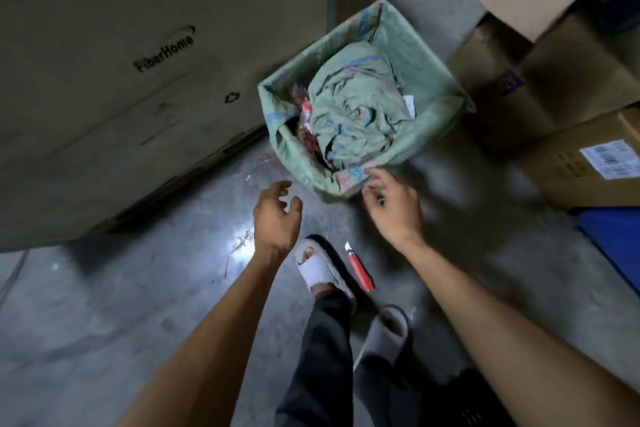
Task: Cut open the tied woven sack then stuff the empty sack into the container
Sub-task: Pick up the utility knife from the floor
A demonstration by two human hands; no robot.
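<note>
A square container (426, 76) lined with green woven sacking stands on the concrete floor ahead of me. A crumpled green woven sack (356, 107) lies stuffed inside it, with red string scraps at its left side. My left hand (275, 215) hovers just short of the container's near corner, fingers apart and empty. My right hand (393, 206) is at the container's near rim, fingers loosely curled and touching or just off the sacking edge, holding nothing. A red utility knife (360, 269) with its blade out lies on the floor between my hands, beside my foot.
A large FiberHome cardboard box (121, 80) fills the left. Cardboard boxes (571, 97) stand at the right, with a blue object (616, 246) below them. Red string scraps (239, 246) lie on the floor. My feet in slides (322, 267) are below the hands.
</note>
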